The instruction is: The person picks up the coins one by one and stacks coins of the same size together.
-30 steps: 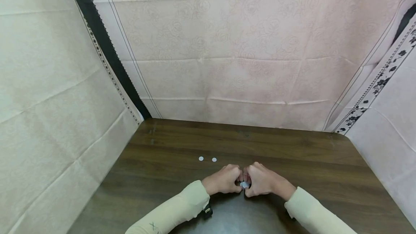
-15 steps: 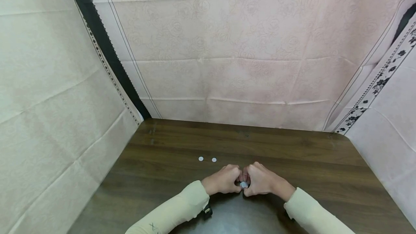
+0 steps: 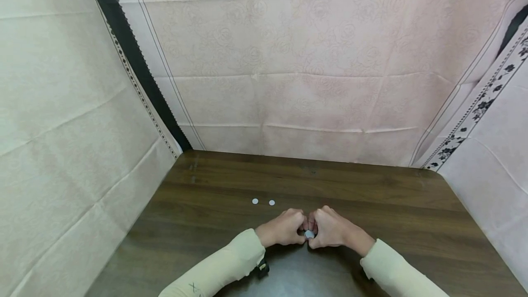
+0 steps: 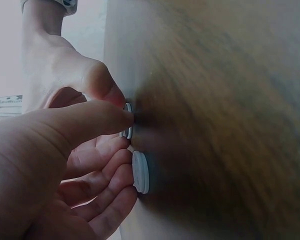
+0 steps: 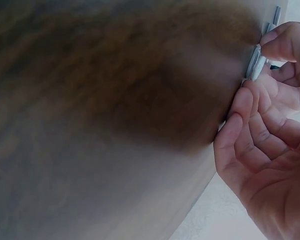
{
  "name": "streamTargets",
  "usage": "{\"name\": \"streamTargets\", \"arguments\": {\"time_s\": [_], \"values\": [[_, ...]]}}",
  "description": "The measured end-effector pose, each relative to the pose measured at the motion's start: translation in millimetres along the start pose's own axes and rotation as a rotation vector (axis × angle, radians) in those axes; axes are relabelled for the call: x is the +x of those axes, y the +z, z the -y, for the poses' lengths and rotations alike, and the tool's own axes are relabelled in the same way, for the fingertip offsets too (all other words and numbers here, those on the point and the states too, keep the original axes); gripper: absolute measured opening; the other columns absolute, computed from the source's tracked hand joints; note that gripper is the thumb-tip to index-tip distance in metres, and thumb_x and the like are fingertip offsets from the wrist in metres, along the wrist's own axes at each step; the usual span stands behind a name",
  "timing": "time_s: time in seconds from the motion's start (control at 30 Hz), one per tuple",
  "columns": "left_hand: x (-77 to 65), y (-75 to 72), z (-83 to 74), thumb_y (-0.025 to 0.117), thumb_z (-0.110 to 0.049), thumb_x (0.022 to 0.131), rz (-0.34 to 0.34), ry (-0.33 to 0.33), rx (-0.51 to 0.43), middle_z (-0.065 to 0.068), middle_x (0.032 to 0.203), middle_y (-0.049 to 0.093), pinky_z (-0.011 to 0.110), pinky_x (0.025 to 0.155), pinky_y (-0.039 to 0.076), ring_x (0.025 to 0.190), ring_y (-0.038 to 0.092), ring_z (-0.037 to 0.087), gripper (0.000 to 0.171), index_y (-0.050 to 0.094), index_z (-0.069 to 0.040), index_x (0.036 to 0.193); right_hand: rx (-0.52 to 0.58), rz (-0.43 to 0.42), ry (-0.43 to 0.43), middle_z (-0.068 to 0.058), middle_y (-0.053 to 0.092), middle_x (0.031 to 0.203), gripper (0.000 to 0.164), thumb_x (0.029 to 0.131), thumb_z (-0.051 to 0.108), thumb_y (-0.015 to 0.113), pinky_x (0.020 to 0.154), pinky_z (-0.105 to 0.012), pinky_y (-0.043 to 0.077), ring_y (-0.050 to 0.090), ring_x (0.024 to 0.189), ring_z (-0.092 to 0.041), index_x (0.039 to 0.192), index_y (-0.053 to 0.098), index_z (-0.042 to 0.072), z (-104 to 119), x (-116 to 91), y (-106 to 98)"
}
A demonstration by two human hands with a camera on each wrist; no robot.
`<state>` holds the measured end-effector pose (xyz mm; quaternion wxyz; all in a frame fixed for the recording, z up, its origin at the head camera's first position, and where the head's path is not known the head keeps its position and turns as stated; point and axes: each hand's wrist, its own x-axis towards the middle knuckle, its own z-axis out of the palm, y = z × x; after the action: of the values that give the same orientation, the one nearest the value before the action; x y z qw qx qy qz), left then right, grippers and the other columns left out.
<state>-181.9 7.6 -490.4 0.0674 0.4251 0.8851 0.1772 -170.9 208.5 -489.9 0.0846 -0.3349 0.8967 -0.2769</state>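
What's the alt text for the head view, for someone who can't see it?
A person's left hand and right hand are cupped around white discs at a brown table. Two single discs lie farther back, to the left, a gap between them. Pale cloth hangs behind and on both sides.

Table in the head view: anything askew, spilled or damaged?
Nothing spilled or broken that I can see. Only oddity: faint pale marks near the far left corner of the table, too small to identify. The two loose white discs look intact.
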Motion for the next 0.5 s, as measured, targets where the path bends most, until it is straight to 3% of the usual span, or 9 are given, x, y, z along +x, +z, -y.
{"name": "streamTargets", "arguments": {"time_s": [0.5], "values": [[0.0, 1.6, 2.1, 0.086, -0.015, 0.086, -0.005, 0.000, 0.020, -0.009, 0.079, 0.054, 0.013, 0.063, 0.038, 0.075, 0.043, 0.002, 0.014, 0.072, -0.015, 0.083, 0.000, -0.001, 0.005, 0.009, 0.064, 0.072, 0.016, 0.076, 0.012, 0.084, 0.054, -0.017, 0.050, 0.055, 0.058, 0.006, 0.077, 0.068, 0.015, -1.2, -0.2, 1.2]]}}
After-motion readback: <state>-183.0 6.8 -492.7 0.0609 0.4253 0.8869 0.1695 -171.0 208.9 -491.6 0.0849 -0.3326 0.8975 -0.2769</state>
